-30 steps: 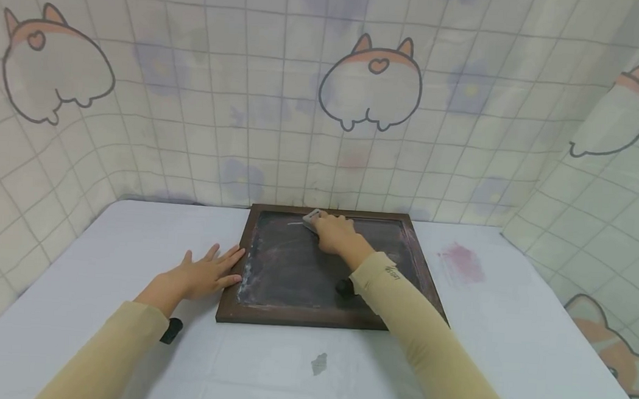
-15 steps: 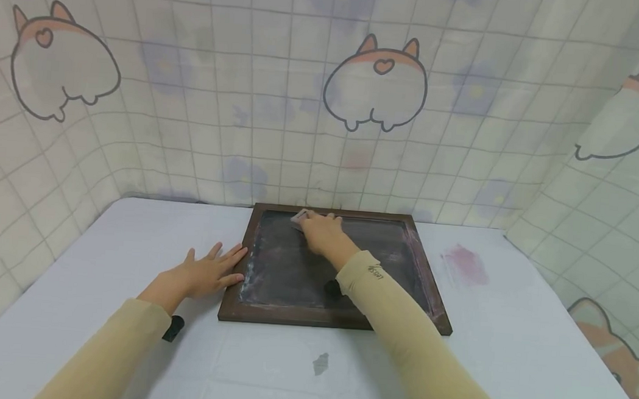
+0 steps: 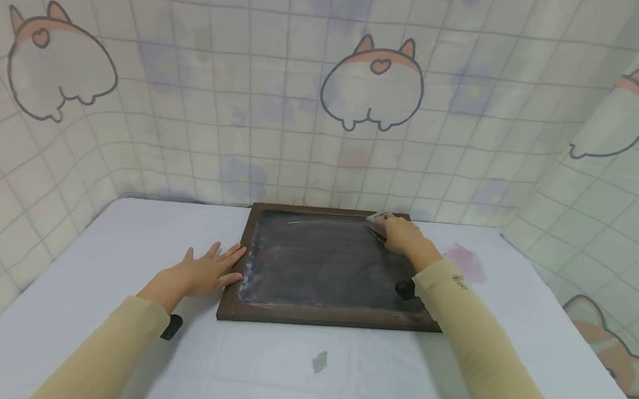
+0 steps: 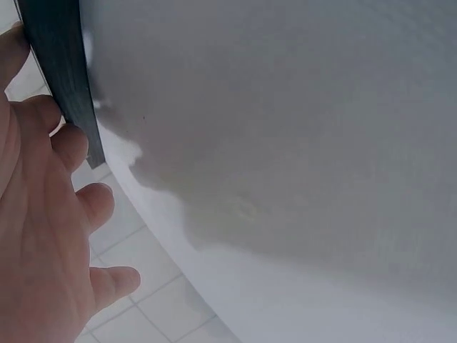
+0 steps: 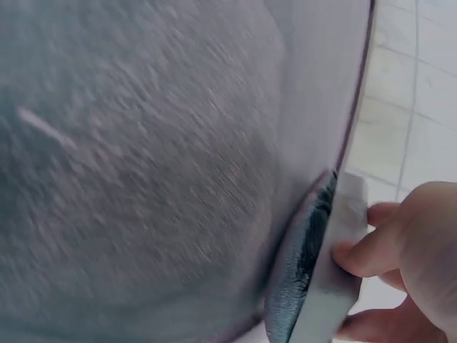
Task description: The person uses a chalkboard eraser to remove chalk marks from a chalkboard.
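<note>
A chalkboard point(image 3: 321, 263) with a dark brown wooden frame lies on the white table, its surface smeared with chalk dust. At its upper right corner my right hand point(image 3: 405, 236) grips a blackboard eraser point(image 5: 332, 264), pale-backed with a dark felt pad. In the right wrist view the thumb and fingers pinch the eraser's back, and the felt side is tilted into sight beside the board's edge. My left hand point(image 3: 202, 273) lies with fingers spread, fingertips on the left side of the frame point(image 4: 64, 57). A short white chalk mark point(image 5: 44, 128) shows near the board's upper left.
A tiled-pattern curtain point(image 3: 286, 118) with cartoon dogs hangs right behind the board and along both sides. The tablecloth point(image 3: 265, 367) bears a pink smudge point(image 3: 465, 262) right of the board and a grey patch point(image 3: 319, 362) in front.
My right hand has carried the eraser first a little left, then far right to the board's upper right corner, uncovering the chalk mark. The left hand has stayed in place.
</note>
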The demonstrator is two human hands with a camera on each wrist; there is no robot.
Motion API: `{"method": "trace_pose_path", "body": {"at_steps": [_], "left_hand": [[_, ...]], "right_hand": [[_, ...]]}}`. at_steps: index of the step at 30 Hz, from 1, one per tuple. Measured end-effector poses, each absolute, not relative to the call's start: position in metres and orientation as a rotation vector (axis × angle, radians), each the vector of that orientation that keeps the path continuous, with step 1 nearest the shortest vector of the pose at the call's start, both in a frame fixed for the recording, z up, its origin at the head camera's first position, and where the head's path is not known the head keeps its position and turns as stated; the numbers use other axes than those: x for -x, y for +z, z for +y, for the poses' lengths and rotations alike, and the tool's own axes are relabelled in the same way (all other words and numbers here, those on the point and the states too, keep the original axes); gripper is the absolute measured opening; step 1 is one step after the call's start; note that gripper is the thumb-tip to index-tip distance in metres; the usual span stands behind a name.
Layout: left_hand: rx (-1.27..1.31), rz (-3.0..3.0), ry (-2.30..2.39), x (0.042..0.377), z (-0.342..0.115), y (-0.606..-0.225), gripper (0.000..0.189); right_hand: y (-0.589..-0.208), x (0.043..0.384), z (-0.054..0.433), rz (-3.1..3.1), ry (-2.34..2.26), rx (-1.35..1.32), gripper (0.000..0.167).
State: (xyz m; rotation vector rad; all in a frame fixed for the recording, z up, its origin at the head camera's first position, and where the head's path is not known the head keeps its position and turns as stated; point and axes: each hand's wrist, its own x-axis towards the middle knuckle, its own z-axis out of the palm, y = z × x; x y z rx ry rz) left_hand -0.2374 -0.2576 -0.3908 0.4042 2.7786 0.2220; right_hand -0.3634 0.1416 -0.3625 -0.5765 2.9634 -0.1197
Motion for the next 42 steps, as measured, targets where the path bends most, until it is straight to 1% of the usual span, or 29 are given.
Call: {"method": "trace_pose_path", "body": {"at_steps": [5,9,16,21,27,33,38,42], "left_hand": [[-0.39,2.78,0.252,0.234,-0.264,-0.391,0.077],[-0.391,2.772,0.271,0.233,-0.266,-0.398,0.078],[-0.392,2.784,0.257,0.231,-0.267,-0.401,0.077],[-0.39,2.788,0.244,0.236,-0.262,-0.394,0.077],[-0.394,2.775,0.231,0.238,-0.256,-0.393,0.077],[-0.419,2.783,0.223,0.24,-0.25,-0.391,0.076],[-0.421,2.78,0.215,0.24,-0.247,-0.388,0.076],[-0.42,2.779,0.22,0.24,-0.248,-0.39,0.075]], "right_hand": [[-0.367,0.362,0.109,2.991,-0.049,0.609,0.06],[-0.375,0.362,0.061,2.989,0.03,0.621,0.057],[-0.382,0.349,-0.027,2.991,0.183,0.756,0.052],[-0.376,0.34,-0.055,2.976,0.297,0.839,0.051],[-0.372,0.344,-0.045,2.984,0.341,0.875,0.055],[-0.367,0.355,-0.022,2.995,0.302,0.767,0.053],[-0.363,0.364,0.008,2.975,0.274,0.683,0.056],[-0.366,0.366,0.046,2.966,0.181,0.684,0.06]]}}
